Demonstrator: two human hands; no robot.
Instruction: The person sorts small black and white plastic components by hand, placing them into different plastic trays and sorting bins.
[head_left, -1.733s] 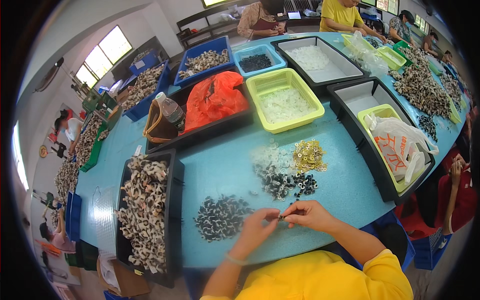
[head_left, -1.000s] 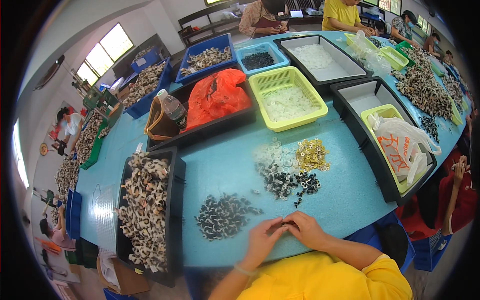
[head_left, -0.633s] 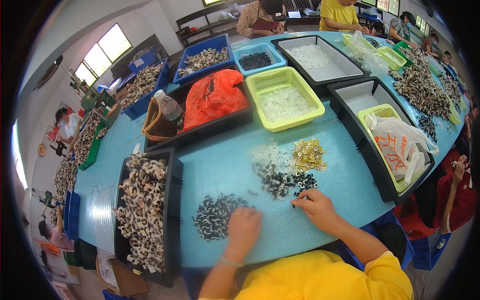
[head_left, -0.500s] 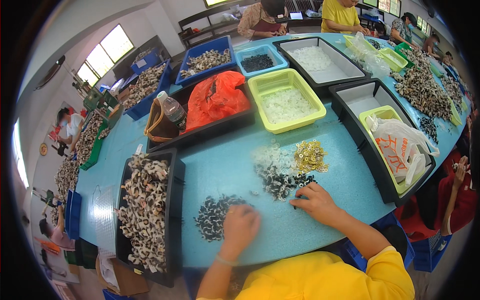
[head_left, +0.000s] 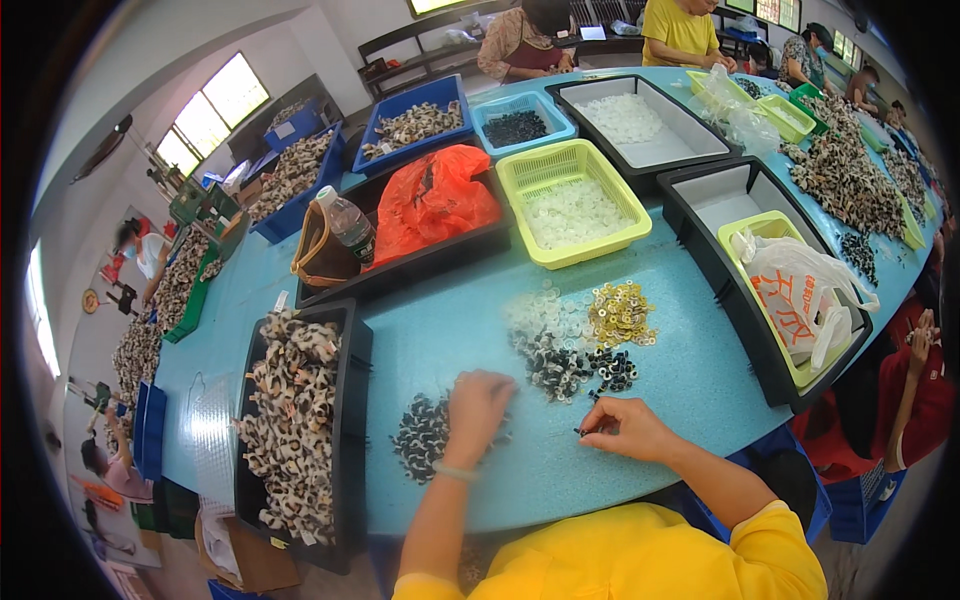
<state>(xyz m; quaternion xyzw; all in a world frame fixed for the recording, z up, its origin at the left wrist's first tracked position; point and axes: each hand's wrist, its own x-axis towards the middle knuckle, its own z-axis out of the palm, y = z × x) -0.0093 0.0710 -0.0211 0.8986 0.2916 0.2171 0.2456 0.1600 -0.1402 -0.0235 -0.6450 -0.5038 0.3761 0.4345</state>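
On the blue table (head_left: 430,335), we record a black tray (head_left: 350,410) and, near it, a dark pile (head_left: 412,440). The left hand (head_left: 478,408) covers part of the pile; its finger state we cannot tell. The right hand (head_left: 632,430) pinches a small piece (head_left: 580,431), right of the pile.

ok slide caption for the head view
Left hand at a pile of small dark parts, right hand pinching a small black piece over a blue table.

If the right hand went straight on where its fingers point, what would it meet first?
Past some bare table, the right hand would likely meet the black-and-grey pile, or perhaps the left hand over it; heights are hard to judge.
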